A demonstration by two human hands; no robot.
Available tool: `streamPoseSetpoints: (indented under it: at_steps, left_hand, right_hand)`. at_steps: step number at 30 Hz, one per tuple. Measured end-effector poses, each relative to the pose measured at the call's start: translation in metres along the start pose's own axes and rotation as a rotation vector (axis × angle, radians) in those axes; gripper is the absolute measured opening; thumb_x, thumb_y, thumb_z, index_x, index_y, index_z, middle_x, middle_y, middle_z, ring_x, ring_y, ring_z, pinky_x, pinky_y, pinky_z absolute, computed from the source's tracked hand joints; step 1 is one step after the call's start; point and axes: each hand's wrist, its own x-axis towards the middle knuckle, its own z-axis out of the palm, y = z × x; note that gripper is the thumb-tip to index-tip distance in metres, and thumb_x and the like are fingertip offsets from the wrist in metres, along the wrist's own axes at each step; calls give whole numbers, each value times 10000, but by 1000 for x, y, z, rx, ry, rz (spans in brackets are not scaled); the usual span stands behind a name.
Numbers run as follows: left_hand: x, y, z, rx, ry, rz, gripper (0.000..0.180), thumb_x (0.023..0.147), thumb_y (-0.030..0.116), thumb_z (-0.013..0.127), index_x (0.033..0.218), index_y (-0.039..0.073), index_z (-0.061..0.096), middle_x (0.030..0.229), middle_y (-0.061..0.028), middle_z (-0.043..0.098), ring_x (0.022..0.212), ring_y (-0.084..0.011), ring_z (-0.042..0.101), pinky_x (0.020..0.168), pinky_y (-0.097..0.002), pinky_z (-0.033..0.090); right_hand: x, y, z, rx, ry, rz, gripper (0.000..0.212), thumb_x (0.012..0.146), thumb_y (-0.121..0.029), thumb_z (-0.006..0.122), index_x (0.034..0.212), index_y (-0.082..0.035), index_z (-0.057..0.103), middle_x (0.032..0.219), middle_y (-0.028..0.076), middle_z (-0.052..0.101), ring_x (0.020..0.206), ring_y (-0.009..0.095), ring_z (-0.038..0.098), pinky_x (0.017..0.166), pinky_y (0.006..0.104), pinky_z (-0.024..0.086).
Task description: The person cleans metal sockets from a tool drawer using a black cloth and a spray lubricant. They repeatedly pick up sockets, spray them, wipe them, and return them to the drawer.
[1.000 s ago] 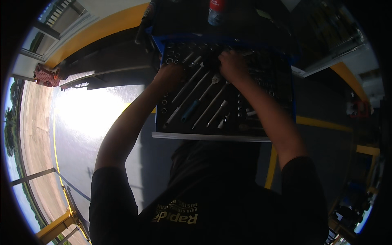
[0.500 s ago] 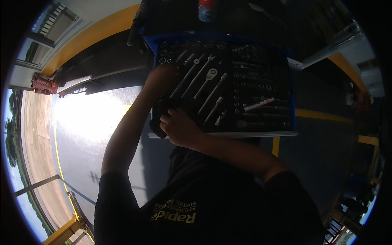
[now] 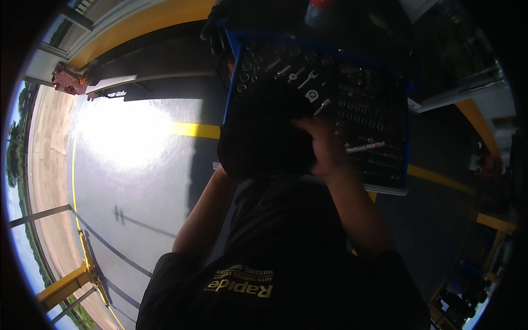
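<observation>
A bulky black item (image 3: 269, 135), which looks like soft cloth, spreads over the left part of an open tool drawer (image 3: 408, 137). My right hand (image 3: 325, 146) grips its right side, the fingers bent over it and somewhat blurred. At its lower left, my left hand (image 3: 224, 173) goes under the black item; those fingers are hidden. Beyond the cloth show the heads of a combination wrench (image 3: 311, 77), a ratchet (image 3: 311, 96) and other tools. Sockets (image 3: 246, 68) sit along the drawer's left side. A white marker pen (image 3: 365, 147) lies on the tools to the right.
Behind the drawer, a bottle with a red cap (image 3: 315, 14) stands on the dark cabinet top. Grey floor with a yellow line (image 3: 195, 130) lies to the left, brightly sunlit. A yellow metal post (image 3: 66, 283) is at the lower left.
The black item, earlier bunched small at the drawer's lower left, now spreads wide over the tools. My left hand has come back from the sockets; my right hand has moved right. The view has shifted.
</observation>
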Motion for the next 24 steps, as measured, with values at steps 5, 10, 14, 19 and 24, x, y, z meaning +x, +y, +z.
streamPoseSetpoints:
  at_steps: [5, 10, 14, 19, 24]
  left_hand:
    - [7, 11, 17, 755, 43, 309, 458, 1008, 222, 747, 1413, 46, 625, 1332, -114, 692, 1192, -235, 696, 1024, -373, 579]
    - [0, 54, 9, 1097, 222, 295, 432, 982, 227, 767, 1361, 56, 651, 1284, -109, 704, 1158, -243, 704, 997, -380, 583]
    - [0, 69, 7, 1206, 293, 270, 411, 960, 231, 783, 1319, 63, 672, 1246, -104, 713, 1131, -249, 711, 976, -386, 586]
    - [0, 76, 13, 1257, 343, 236, 385, 934, 236, 802, 1267, 73, 698, 1198, -99, 725, 1097, -256, 719, 949, -394, 590]
    - [-1, 80, 17, 1290, 373, 218, 359, 907, 241, 822, 1214, 83, 724, 1150, -94, 736, 1064, -264, 728, 922, -401, 594]
  right_hand:
    - [28, 7, 17, -876, 46, -388, 398, 1024, -170, 677, 1397, -43, 625, 1345, 119, 688, 1260, 223, 672, 1069, 398, 553]
    - [94, -39, 15, -1312, 178, -452, 233, 1044, -175, 671, 1244, -73, 738, 1136, 76, 790, 1077, 214, 758, 951, 396, 596]
    - [158, -56, 18, -1605, 236, -432, 266, 1017, -190, 707, 1256, -77, 740, 1099, 98, 801, 1047, 258, 771, 937, 404, 598]
    - [225, -55, 6, -1886, 193, -406, 323, 953, -220, 771, 1250, -92, 752, 1180, 124, 789, 1121, 322, 752, 971, 460, 600]
    - [247, -47, 4, -2050, 100, -517, 317, 925, -265, 808, 1193, -104, 759, 1102, 113, 767, 1115, 329, 741, 953, 475, 601]
